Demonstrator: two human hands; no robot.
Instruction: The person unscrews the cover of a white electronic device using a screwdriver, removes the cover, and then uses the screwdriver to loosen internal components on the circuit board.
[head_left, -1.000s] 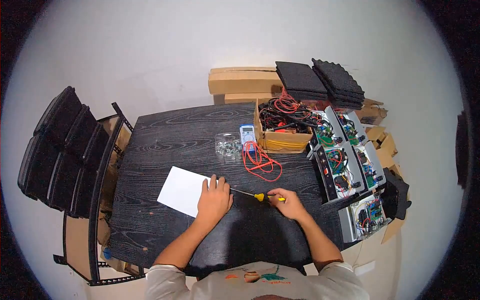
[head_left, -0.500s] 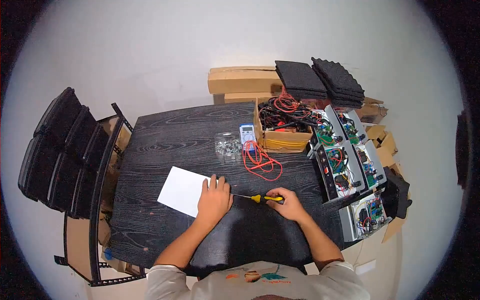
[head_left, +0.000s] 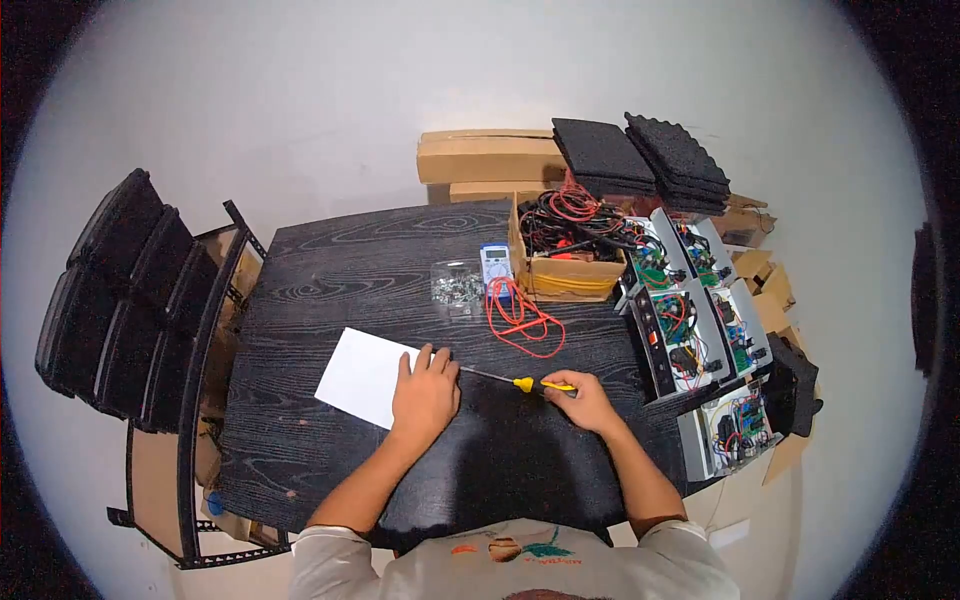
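Note:
A screwdriver with a yellow and black handle [head_left: 525, 384] lies across the middle of the dark table, its metal shaft pointing left. My right hand [head_left: 582, 402] has its fingers closed on the handle's right end. The shaft's left end reaches the fingers of my left hand [head_left: 427, 393]. That hand is palm down, fingers slightly spread, over the right edge of a white sheet of paper [head_left: 362, 378]. Whether anything is under its palm is hidden.
Beyond the hands are a multimeter [head_left: 495, 264] with red leads [head_left: 522, 325], a clear tray of small metal parts [head_left: 456, 290] and a cardboard box of cables [head_left: 570, 268]. Open electronic units [head_left: 685, 335] stand right; black cases [head_left: 120, 310] sit left.
My right hand has shifted slightly right toward the handle's end, and more of the shaft shows. My left hand has moved slightly up and left.

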